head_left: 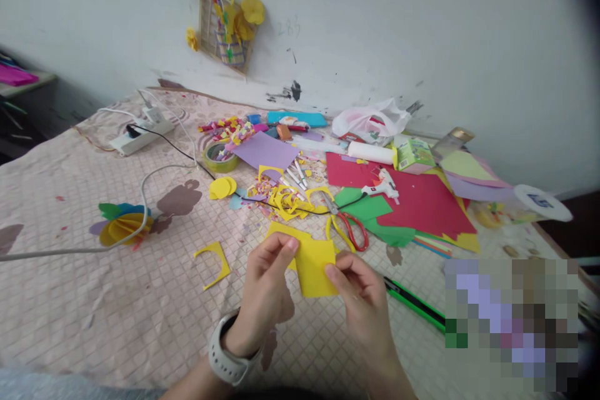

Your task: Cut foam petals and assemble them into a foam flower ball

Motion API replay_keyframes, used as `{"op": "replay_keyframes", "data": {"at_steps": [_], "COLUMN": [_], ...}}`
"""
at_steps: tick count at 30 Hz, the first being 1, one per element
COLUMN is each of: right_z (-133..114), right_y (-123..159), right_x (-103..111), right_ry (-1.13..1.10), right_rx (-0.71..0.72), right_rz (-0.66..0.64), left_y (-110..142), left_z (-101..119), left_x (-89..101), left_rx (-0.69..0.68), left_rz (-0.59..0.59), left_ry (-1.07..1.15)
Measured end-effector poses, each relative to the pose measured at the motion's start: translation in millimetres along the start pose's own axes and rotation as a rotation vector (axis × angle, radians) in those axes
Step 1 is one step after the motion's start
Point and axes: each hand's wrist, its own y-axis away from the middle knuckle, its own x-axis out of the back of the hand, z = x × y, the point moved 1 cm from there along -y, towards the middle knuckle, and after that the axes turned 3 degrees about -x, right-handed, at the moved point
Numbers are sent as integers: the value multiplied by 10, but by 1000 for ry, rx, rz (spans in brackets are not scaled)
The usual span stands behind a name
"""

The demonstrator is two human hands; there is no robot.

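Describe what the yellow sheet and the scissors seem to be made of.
The yellow sheet looks like matt card or stiff paper: no shine, clean cut edges. The scissors seem to have steel blades, from their grey sheen, and smooth plastic handles, red and yellow.

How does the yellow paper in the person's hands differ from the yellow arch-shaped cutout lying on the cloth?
The yellow paper is a solid, roughly square piece, while the yellow arch cutout is a thin curved strip with an open middle. The paper is pinched between the left hand and right hand; the cutout lies flat on the patterned cloth, touched by neither hand. Both are the same bright yellow.
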Motion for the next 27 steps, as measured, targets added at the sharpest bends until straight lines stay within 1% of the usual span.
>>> {"op": "replay_keyframes", "data": {"at_steps": [2, 3, 6, 8, 11, 16, 22, 27], "right_z": [18, 31, 71, 92, 119, 150, 178, 255], "right_y": [0, -1, -4, -6, -8, -21, -29, -23], "right_x": [12, 21, 40, 45, 46, 61, 38, -16], "right_ry": [-18, -28, -26, -6, -7, -28, 23, 23], "right_rx": [-16, -27, -39, -32, -46, -65, -72, -84], "right_rz": [15, 26, 40, 45, 74, 112, 82, 96], "left_y": [2, 8, 46, 71, 78, 67, 109, 102], "left_z": [-26, -40, -84, -101, -102, -133, -206, -231], "left_x": [20, 33, 73, 98, 124, 180, 305, 319], "left_rx": [-31, -32, 52, 120, 136, 106, 147, 96], "left_rz": [9, -12, -160, -215, -202, -267, -281, -259], "left_ry": [-10, -26, -119, -190, -271, -394, -385, -451]}}
